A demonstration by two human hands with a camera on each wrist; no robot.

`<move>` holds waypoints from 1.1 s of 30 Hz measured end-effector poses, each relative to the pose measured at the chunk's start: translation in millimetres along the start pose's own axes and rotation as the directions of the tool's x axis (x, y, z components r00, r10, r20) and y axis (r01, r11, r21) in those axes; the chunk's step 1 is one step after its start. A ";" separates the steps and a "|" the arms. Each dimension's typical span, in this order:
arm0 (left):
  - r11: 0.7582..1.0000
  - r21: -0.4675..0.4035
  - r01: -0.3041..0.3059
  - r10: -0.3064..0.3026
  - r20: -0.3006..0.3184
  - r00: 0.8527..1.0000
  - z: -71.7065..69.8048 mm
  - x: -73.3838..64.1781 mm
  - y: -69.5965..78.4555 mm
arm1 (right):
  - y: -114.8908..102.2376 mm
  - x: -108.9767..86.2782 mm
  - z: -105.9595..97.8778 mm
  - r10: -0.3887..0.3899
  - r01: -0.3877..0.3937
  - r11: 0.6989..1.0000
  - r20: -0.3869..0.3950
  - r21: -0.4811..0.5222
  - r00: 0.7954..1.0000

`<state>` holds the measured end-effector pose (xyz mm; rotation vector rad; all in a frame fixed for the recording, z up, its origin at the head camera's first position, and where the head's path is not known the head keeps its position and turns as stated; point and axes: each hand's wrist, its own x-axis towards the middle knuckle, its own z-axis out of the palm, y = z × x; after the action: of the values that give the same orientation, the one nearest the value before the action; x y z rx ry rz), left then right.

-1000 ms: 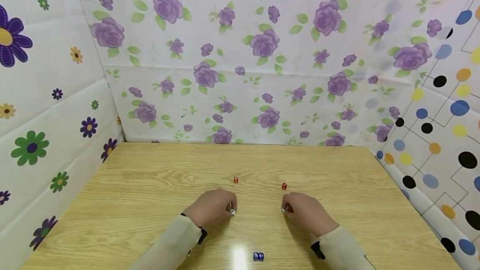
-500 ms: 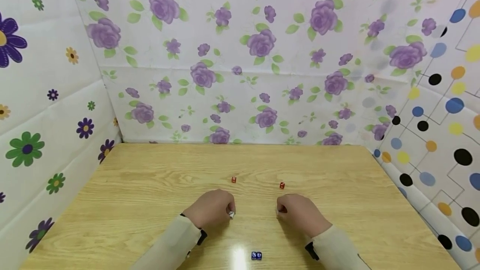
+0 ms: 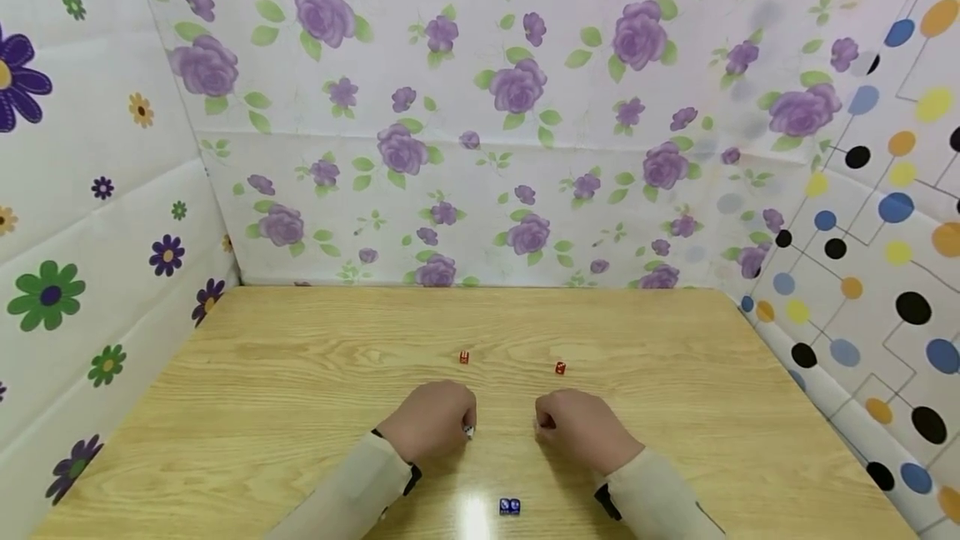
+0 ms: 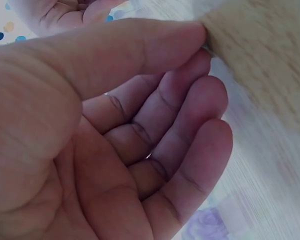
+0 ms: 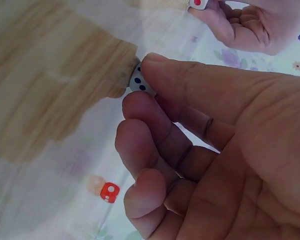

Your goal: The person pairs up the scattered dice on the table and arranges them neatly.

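My left hand [image 3: 433, 419] pinches a white die [image 3: 469, 432] between thumb and index finger, just above the table. In the right wrist view that white die [image 5: 197, 3] shows one red dot. Across from it, my right hand [image 3: 581, 427] holds another white die [image 5: 140, 82] with black dots, between thumb and forefinger. The right hand's other fingers curl loosely below. Both dice are partly covered by the fingertips, and a narrow gap separates the hands. Beyond them lie two red dice, a left one [image 3: 464, 357] and a right one [image 3: 560, 368].
Two blue dice [image 3: 510, 507] sit side by side near the front of the wooden table [image 3: 315, 332]. Flowered cloth [image 3: 465, 190] hangs behind the table. A dotted cloth [image 3: 855, 315] bounds the right side and another flowered cloth [image 3: 127, 273] the left.
My hands have come closer together, the right hand shifting left and the left hand slightly right, each still with its white die. The red and blue dice stay put as the head view shifts slightly.
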<state>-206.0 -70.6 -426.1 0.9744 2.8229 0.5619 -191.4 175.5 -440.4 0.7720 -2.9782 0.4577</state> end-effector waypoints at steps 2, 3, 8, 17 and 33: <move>1.000 0.002 -0.002 0.002 -0.003 1.000 -0.5 -0.3 0.2 | -2.1 2.5 0.8 -0.008 0.008 1.000 0.001 -0.006 1.000; 1.000 0.003 0.000 0.000 -0.002 1.000 -0.1 -0.2 0.6 | -3.5 3.6 1.0 -0.012 0.012 1.000 0.004 -0.007 1.000; 1.000 0.022 -0.011 0.011 -0.005 1.000 3.7 3.7 2.1 | -8.4 8.6 1.1 -0.016 0.016 1.000 0.030 -0.003 0.999; 0.998 0.060 -0.018 0.017 0.016 1.000 2.3 10.8 9.9 | -6.7 13.2 -4.3 0.052 -0.058 0.997 0.109 0.049 0.993; 0.998 -0.052 0.019 -0.014 0.105 0.994 -12.5 13.1 5.4 | -1.6 16.1 -17.4 0.006 -0.021 0.997 0.185 0.079 0.983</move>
<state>-216.0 -62.5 -412.2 0.9413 2.7078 0.5629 -205.4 171.7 -421.7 0.8453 -3.1548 0.5390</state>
